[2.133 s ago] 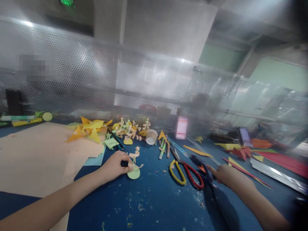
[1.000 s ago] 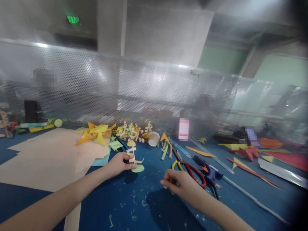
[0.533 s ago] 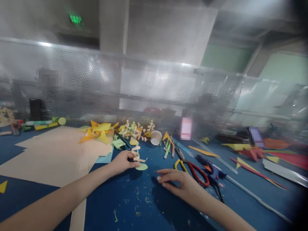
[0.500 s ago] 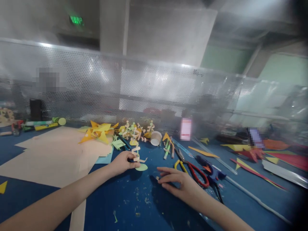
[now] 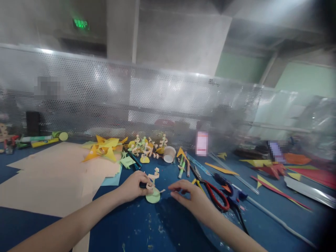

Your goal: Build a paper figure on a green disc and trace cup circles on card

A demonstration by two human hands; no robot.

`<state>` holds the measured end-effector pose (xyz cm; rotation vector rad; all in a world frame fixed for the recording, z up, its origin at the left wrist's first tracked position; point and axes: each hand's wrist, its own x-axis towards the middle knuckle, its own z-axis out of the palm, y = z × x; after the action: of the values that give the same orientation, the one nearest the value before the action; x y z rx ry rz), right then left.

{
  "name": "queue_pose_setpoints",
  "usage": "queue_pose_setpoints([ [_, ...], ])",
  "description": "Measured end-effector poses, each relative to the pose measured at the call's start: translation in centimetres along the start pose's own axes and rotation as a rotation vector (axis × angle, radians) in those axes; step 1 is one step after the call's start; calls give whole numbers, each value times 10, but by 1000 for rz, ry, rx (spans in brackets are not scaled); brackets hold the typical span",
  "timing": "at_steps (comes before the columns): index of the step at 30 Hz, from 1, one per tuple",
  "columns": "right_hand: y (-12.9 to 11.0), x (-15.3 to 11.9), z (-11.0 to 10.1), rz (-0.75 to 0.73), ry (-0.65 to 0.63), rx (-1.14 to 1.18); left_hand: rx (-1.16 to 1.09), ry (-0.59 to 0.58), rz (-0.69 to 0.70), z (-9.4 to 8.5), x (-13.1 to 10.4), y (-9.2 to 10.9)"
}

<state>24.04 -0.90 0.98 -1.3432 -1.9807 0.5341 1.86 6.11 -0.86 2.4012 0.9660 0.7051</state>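
Note:
A small paper figure [image 5: 153, 195] with a round light-green base, a stem and curled peach strips is near the middle of the blue table. My left hand [image 5: 133, 185] pinches its left side, and a dark object shows between the fingers. The figure leans, with the flat face of its base turned partly toward me. To its right, my right hand [image 5: 185, 195] hovers with the fingers apart and nothing visible in them. Scissors [image 5: 216, 196] with red and yellow handles lie just beyond my right hand.
Peach paper sheets [image 5: 52, 175] cover the left side. Yellow paper stars [image 5: 105, 148], finished-looking curled figures [image 5: 147, 148] and a paper cup [image 5: 169, 154] stand behind. A blue glue gun [image 5: 232, 189], its cable and coloured scraps lie right; a phone [image 5: 202, 143] stands at the back.
My left hand has brought the paper figure slightly nearer and tilted its base toward me. My right hand's fingers have drawn a little closer together. The view has shifted slightly.

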Motion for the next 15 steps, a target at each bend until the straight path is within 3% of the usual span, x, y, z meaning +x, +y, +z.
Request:
queue_pose_setpoints([
  [8,0,39,31,75,-16,89,55,-35,-38,-10,-3,4],
  [15,-4,47,42,66,-27,135,2,-58,-127,-40,-23,1],
])
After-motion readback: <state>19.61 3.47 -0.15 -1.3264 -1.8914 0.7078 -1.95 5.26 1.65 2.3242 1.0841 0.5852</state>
